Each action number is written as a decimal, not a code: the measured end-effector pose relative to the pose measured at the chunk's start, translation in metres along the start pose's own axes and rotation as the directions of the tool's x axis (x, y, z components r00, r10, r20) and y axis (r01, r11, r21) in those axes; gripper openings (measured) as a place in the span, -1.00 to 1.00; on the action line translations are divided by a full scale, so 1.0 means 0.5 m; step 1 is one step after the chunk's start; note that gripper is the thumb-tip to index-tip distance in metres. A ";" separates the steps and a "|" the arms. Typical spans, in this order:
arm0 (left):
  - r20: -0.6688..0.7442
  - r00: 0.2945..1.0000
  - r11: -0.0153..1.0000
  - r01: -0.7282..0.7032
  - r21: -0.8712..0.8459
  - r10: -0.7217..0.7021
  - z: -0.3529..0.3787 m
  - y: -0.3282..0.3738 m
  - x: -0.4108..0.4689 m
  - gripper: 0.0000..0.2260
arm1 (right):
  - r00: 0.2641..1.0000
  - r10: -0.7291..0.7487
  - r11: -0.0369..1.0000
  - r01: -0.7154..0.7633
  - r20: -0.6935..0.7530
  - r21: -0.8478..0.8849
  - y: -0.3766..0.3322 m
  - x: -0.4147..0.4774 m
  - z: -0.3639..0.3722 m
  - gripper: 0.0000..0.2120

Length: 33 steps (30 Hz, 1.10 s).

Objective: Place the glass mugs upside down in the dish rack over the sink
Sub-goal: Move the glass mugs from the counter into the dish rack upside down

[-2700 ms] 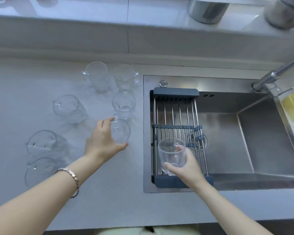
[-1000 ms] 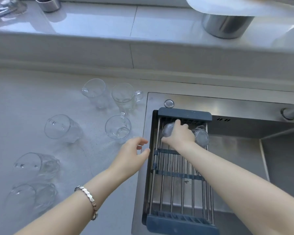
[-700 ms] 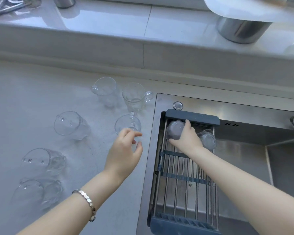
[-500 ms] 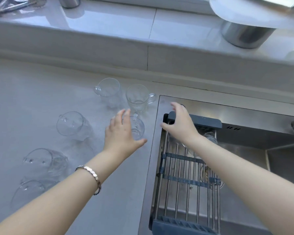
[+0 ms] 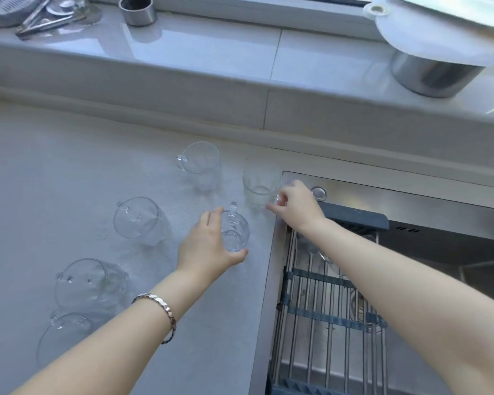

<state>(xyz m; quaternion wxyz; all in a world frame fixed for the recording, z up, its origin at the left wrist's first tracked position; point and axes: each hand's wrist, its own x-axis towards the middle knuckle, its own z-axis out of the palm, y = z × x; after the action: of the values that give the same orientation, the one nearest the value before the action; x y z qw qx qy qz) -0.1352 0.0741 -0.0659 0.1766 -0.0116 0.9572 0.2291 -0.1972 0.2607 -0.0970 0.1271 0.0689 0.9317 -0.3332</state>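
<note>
Counter (image 5: 69,181) space lies bare to the far left and along the near edge, while the sink (image 5: 428,206) rim cuts in on the right, with the rack (image 5: 334,315) spanning the basin just past that rim. A raised ledge (image 5: 211,52) closes off the back.

Six glass mugs stand upright on the counter: a back mug (image 5: 200,163), a rim mug (image 5: 258,189) beside the sink edge, a centre mug (image 5: 234,232), a left mug (image 5: 139,219) and two near mugs, one (image 5: 90,283) behind the other (image 5: 63,336) at the lower left. Glass shows on the rack's far end beneath the right forearm; how many pieces cannot be told.

Left hand (image 5: 206,246), a bracelet (image 5: 161,310) on its wrist, curls half-closed around the centre mug, thumb on the near side and fingers over the far side. Right hand (image 5: 297,206) reaches across the sink corner, fingertips pinched at the rim mug's right side where its handle sits; whether the grip is firm cannot be told.
</note>
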 end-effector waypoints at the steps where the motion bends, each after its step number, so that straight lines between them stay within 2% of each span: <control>1: -0.007 1.000 1.000 0.010 -0.010 -0.010 0.001 0.000 -0.003 -0.20 | 1.000 0.014 0.994 -0.012 -0.019 0.112 0.001 -0.029 -0.009 -0.59; 3: -0.020 0.999 0.999 0.025 -0.038 -0.025 0.003 0.001 -0.008 -0.20 | 0.996 0.066 0.945 -0.045 -0.052 0.325 0.005 -0.089 -0.031 -0.57; 6: -0.032 0.998 0.996 0.045 -0.076 -0.047 0.004 0.007 -0.023 -0.20 | 0.982 0.190 0.788 -0.139 -0.022 0.600 0.046 -0.187 -0.066 -0.82; 8: -0.011 0.999 0.997 0.045 -0.067 -0.046 0.008 0.016 -0.045 -0.21 | 0.973 0.228 0.700 -0.180 0.022 0.691 0.086 -0.268 -0.094 -0.72; 11: 0.042 0.999 0.999 0.000 -0.033 0.001 0.026 0.039 -0.095 -0.24 | 0.966 0.253 0.569 -0.193 0.053 0.800 0.125 -0.385 -0.132 -0.91; 12: 0.055 0.998 0.999 -0.018 -0.040 0.020 0.036 0.049 -0.113 -0.24 | 0.960 0.274 0.506 -0.199 0.062 0.839 0.133 -0.416 -0.139 -0.90; 15: 0.089 0.994 0.994 -0.057 -0.097 0.066 0.065 0.081 -0.166 -0.23 | 0.952 0.288 0.286 -0.186 0.101 0.940 0.159 -0.491 -0.142 -0.51; 18: 0.117 0.986 0.986 -0.106 -0.128 0.122 0.084 0.112 -0.205 -0.23 | 0.959 0.253 0.093 -0.153 0.126 0.984 0.171 -0.539 -0.133 -0.44; 21: 0.132 0.977 0.981 -0.149 -0.123 0.165 0.092 0.131 -0.225 -0.23 | 0.963 0.245 0.021 -0.122 0.113 0.992 0.177 -0.558 -0.116 -0.31; 24: 0.125 0.975 0.978 -0.166 -0.127 0.182 0.096 0.142 -0.235 -0.26 | 0.963 0.243 0.022 -0.129 0.120 0.991 0.170 -0.555 -0.099 -0.32; 26: 0.118 0.974 0.976 -0.179 -0.126 0.194 0.094 0.150 -0.241 -0.27 | 0.969 0.215 0.082 -0.144 0.124 0.986 0.162 -0.552 -0.087 -0.35; 30: 0.106 0.974 0.976 -0.188 -0.110 0.200 0.088 0.153 -0.249 -0.25 | 0.970 0.215 0.271 -0.169 0.112 0.948 0.155 -0.552 -0.073 -0.40; 33: 0.092 0.977 0.980 -0.186 -0.072 0.192 0.085 0.142 -0.251 -0.25 | 0.966 0.249 0.544 -0.193 0.062 0.817 0.157 -0.551 -0.084 -0.46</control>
<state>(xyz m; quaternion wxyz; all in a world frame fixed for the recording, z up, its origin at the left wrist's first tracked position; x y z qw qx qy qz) -0.0108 0.1491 -0.0273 0.2003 0.0852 0.9364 0.2751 0.0757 0.3357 -0.0352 0.0932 0.2466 0.6597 -0.7038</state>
